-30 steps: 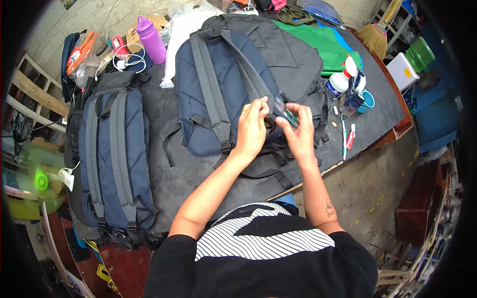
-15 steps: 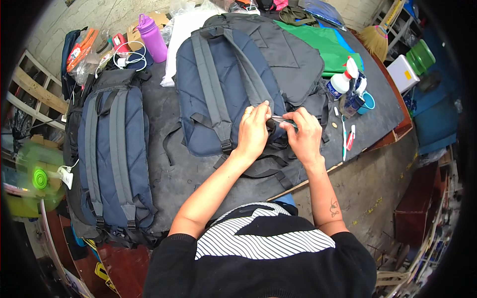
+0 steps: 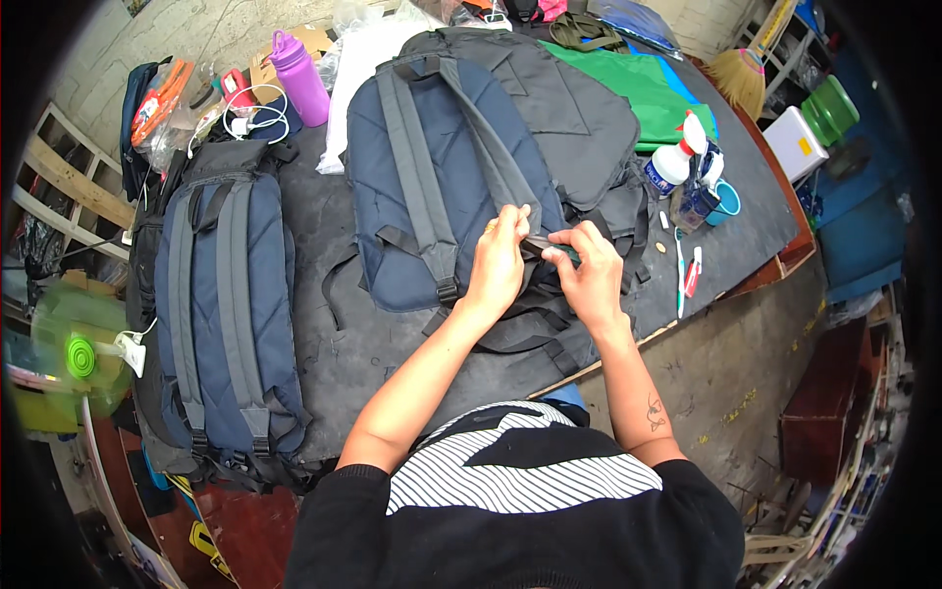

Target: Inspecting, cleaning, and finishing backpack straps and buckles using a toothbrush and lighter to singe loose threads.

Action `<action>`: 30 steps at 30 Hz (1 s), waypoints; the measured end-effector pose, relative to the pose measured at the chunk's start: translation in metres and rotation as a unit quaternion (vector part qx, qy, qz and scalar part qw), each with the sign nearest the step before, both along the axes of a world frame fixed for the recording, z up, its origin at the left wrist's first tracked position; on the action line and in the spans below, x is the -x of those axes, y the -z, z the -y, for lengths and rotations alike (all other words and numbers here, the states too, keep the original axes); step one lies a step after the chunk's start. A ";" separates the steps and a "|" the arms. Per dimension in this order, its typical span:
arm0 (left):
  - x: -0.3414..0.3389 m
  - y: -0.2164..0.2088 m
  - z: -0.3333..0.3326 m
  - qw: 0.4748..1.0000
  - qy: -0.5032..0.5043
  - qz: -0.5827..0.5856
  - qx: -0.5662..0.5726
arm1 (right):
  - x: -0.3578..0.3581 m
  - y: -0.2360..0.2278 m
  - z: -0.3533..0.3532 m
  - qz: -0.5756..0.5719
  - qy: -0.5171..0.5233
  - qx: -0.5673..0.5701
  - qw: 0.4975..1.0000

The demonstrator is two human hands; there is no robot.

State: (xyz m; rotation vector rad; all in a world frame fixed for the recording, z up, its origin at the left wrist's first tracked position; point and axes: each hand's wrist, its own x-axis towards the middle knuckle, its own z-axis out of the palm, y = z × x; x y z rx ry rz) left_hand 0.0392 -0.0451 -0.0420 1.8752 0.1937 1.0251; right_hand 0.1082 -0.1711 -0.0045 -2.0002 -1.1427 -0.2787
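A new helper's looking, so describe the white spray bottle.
On the black table, find the green cloth on the right. On its near side is the white spray bottle, left of the blue cup. Its red nozzle sets it apart.

A pale block wall point(image 3: 147, 49) stands behind a black-topped table point(image 3: 319, 221) beside grey-brown floor point(image 3: 726, 363).

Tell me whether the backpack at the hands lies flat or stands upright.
Lying flat: the backpack rests on the table, its grey shoulder straps facing up.
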 end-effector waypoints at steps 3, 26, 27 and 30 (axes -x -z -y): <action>0.001 0.000 0.000 1.000 0.002 0.002 0.001 | -0.002 0.000 -0.002 0.067 -0.002 -0.001 0.998; 0.002 0.004 0.000 0.999 0.006 0.009 0.037 | 0.006 -0.010 -0.002 -0.050 0.001 0.017 0.999; 0.002 0.005 0.001 0.999 0.009 0.002 0.035 | 0.003 -0.004 -0.003 -0.015 -0.001 0.010 1.000; 0.006 -0.005 0.002 0.998 0.021 -0.018 0.064 | -0.004 0.009 -0.004 -0.012 0.010 -0.031 0.999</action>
